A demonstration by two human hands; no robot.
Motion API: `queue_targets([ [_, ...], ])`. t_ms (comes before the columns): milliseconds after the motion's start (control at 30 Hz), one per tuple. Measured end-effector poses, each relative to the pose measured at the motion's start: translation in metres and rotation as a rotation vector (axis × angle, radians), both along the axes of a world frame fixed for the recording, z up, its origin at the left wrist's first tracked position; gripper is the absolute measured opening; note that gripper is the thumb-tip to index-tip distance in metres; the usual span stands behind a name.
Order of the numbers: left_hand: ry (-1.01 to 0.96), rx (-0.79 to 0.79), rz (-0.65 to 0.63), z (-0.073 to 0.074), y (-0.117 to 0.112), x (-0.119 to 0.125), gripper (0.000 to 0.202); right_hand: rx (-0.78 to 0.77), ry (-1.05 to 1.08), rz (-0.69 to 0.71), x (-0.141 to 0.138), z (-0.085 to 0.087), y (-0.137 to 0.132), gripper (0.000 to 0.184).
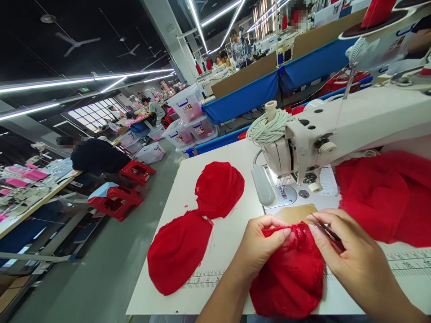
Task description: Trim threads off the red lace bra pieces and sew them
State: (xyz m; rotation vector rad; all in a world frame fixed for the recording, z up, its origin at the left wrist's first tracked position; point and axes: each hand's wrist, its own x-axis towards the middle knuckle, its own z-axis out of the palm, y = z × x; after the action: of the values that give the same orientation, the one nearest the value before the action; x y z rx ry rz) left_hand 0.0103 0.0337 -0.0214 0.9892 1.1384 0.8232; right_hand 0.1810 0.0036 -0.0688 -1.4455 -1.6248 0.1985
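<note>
My left hand [259, 244] pinches the top edge of a rounded red fabric piece [289, 278] lying at the front of the white sewing table [188, 188]. My right hand [350, 255] is closed around a thin metal tool, tweezers or snips [325, 229], whose tip points at the fabric's upper edge. Both hands sit just in front of the white sewing machine [336, 130] and its needle plate [286, 195].
Two more red rounded pieces [218, 188] [178, 251] lie left on the table. A heap of red fabric [387, 197] sits under the machine arm at right. Red stools [116, 202], stacked plastic bins [188, 119] and other workers fill the aisle to the left.
</note>
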Motion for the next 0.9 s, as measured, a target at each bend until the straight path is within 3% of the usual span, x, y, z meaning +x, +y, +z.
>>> queue_targets([
  [100,-0.022,0.021,-0.015,0.000,0.000,0.000,0.030,-0.091,0.143,0.116,-0.001,0.003,0.002,0.020],
  [200,0.007,0.083,-0.026,-0.001,0.001,-0.001,0.027,-0.332,0.349,0.275,-0.006,0.006,0.005,0.024],
  [300,0.136,0.267,0.028,-0.004,0.004,-0.002,0.015,-0.461,0.392,0.262,-0.011,0.008,0.005,0.026],
  [400,0.171,0.400,0.087,-0.006,0.006,-0.003,0.008,-0.447,0.392,0.235,-0.013,0.009,0.003,0.025],
  [567,0.115,0.329,0.157,-0.006,0.006,-0.004,0.013,-0.410,0.367,0.196,-0.012,0.010,0.001,0.026],
  [733,0.044,0.414,0.105,-0.006,0.005,-0.004,0.017,-0.377,0.266,0.180,-0.012,0.005,0.002,0.026],
  [900,0.097,0.462,0.092,-0.005,0.005,-0.003,0.016,-0.025,-0.047,0.084,0.000,-0.002,0.003,0.023],
])
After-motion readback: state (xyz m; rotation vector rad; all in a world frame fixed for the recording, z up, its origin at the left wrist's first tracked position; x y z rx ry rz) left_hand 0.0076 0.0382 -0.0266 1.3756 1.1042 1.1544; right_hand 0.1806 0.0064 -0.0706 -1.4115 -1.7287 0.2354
